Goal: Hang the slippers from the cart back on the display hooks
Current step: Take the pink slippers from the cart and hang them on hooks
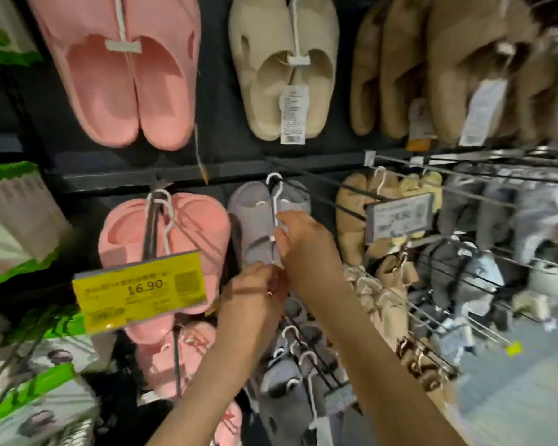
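A pair of lilac-grey slippers [255,220] hangs in the middle of the dark display wall, its white plastic hanger [276,194] hooked over a black display hook [319,185]. My right hand [306,246] pinches the lower end of that hanger at the slippers' front. My left hand [255,297] grips the bottom edge of the same pair from below. The cart is out of view.
Pink slippers [165,233] hang to the left behind a yellow price tag [139,289]. Pink [120,69], beige [284,66] and tan pairs [448,66] hang above. Grey pairs [290,387] hang below; wire hooks [464,194] with more slippers jut out at right.
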Available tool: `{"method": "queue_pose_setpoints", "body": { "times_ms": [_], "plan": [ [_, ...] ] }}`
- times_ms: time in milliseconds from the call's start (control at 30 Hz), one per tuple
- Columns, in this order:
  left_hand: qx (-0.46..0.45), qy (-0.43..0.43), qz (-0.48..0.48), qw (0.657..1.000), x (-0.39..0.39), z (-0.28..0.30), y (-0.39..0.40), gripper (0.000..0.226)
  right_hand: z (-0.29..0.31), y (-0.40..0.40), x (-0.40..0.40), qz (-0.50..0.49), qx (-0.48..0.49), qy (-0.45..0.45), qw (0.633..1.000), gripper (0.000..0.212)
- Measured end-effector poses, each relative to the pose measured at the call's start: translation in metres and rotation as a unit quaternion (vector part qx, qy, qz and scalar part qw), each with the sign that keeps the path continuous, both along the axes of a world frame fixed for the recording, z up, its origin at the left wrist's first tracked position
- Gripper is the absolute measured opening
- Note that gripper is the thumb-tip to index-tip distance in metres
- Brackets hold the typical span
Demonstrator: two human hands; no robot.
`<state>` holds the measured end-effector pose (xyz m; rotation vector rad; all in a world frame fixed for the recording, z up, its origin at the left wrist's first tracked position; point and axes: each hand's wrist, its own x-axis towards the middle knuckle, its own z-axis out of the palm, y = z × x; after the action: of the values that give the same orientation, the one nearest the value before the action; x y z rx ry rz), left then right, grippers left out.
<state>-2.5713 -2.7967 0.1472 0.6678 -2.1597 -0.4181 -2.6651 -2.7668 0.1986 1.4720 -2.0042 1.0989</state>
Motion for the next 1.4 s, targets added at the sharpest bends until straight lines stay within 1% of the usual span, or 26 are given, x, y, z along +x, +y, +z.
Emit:
{"method": "queue_pose_setpoints", "body": {
  "times_ms": [33,67,100,133,167,233,300,367,433,567,667,700,767,833,933,1000,1133,1200,1267,1333,1367,1400],
  "plan": [
    [-0.029,0.035,0.027,0.999,-0.018,-0.005,0.011,0.027,-0.008,0.032,-0.008,-0.033,-0.015,0.020,0.999,0.021],
    [-0.029,0.036,0.007,0.999,-0.017,-0.014,0.036,0.026,-0.014,0.067,-0.015,-0.068,-0.012,0.019,0.997,0.023],
    [-0.015,0.019,-0.041,0.999,-0.027,-0.010,0.069,0.026,-0.022,0.102,-0.022,-0.097,-0.019,0.027,0.995,0.027],
    [-0.005,0.036,-0.102,0.994,-0.041,-0.001,0.092,0.025,-0.025,0.135,-0.024,-0.128,-0.021,0.022,0.991,0.030],
    [-0.018,0.050,-0.152,0.987,-0.057,0.001,0.121,0.023,-0.030,0.172,-0.030,-0.169,-0.029,0.028,0.985,0.029],
    [-0.024,0.048,-0.232,0.971,-0.078,0.002,0.173,0.021,-0.036,0.239,-0.038,-0.238,-0.043,0.014,0.970,0.027],
    [-0.027,0.060,-0.318,0.946,-0.108,-0.001,0.239,0.028,-0.041,0.315,-0.046,-0.321,-0.056,0.006,0.945,0.026],
    [-0.017,0.061,-0.395,0.917,-0.137,-0.004,0.302,0.031,-0.048,0.386,-0.054,-0.417,-0.048,0.026,0.907,0.019],
    [-0.026,0.069,-0.458,0.886,-0.160,-0.010,0.360,0.029,-0.055,0.452,-0.057,-0.505,-0.042,0.045,0.861,0.015],
    [0.010,0.081,-0.557,0.827,-0.193,-0.017,0.463,0.025,-0.072,0.558,-0.051,-0.622,-0.060,0.042,0.779,0.024],
    [0.022,0.046,-0.616,0.786,-0.212,-0.023,0.533,0.016,-0.085,0.624,-0.040,-0.694,-0.069,0.021,0.716,0.019],
    [0.026,0.036,-0.636,0.770,-0.218,-0.025,0.555,0.014,-0.089,0.644,-0.037,-0.720,-0.066,0.020,0.691,0.021],
    [0.030,0.019,-0.676,0.736,-0.229,-0.029,0.596,0.009,-0.096,0.677,-0.032,-0.760,-0.072,0.015,0.645,0.027],
    [0.034,-0.002,-0.715,0.699,-0.240,-0.034,0.632,0.005,-0.104,0.705,-0.033,-0.792,-0.089,0.007,0.604,0.027],
    [0.023,-0.021,-0.754,0.657,-0.268,-0.052,0.682,0.008,-0.128,0.741,-0.049,-0.830,-0.107,-0.015,0.547,0.018],
    [0.013,-0.033,-0.775,0.632,-0.293,-0.075,0.715,0.010,-0.155,0.763,-0.067,-0.846,-0.125,-0.053,0.515,0.012],
    [-0.016,-0.094,-0.807,0.582,-0.340,-0.133,0.766,0.016,-0.211,0.785,-0.116,-0.860,-0.175,-0.143,0.458,0.019],
    [-0.031,-0.118,-0.820,0.560,-0.358,-0.160,0.781,0.019,-0.233,0.789,-0.141,-0.861,-0.192,-0.186,0.432,0.018],
    [-0.045,-0.131,-0.831,0.539,-0.375,-0.184,0.792,0.024,-0.250,0.793,-0.164,-0.869,-0.155,-0.222,0.414,0.014],
    [-0.063,-0.150,-0.838,0.522,-0.389,-0.205,0.799,0.029,-0.265,0.798,-0.182,-0.877,-0.083,-0.246,0.405,0.006],
    [-0.069,-0.158,-0.844,0.507,-0.394,-0.213,0.803,0.030,-0.268,0.800,-0.189,-0.874,-0.055,-0.268,0.402,0.005],
    [-0.079,-0.159,-0.854,0.488,-0.397,-0.220,0.805,0.030,-0.270,0.801,-0.195,-0.869,-0.021,-0.300,0.393,0.013]
  ]
}}
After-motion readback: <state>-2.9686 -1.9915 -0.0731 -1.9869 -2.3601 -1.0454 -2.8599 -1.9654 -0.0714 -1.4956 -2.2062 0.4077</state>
